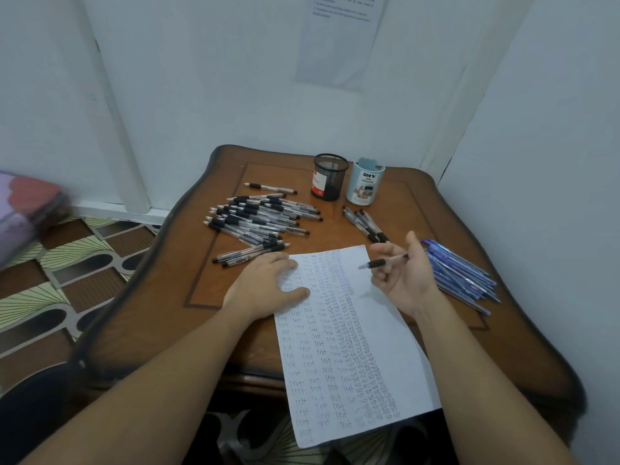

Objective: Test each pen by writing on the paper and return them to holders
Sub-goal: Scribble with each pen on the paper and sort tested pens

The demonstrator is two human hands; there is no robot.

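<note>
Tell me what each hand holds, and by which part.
The right hand pinches a black-grip pen at its clear barrel, behind the grip. The left hand presses flat on the paper, holding nothing.

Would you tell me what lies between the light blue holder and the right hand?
In the head view, a small bunch of black-grip pens lies between the light blue holder and the right hand.

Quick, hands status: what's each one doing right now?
Left hand: open, resting flat on the paper.
Right hand: holds a black-grip pen, tip over the paper.
</note>
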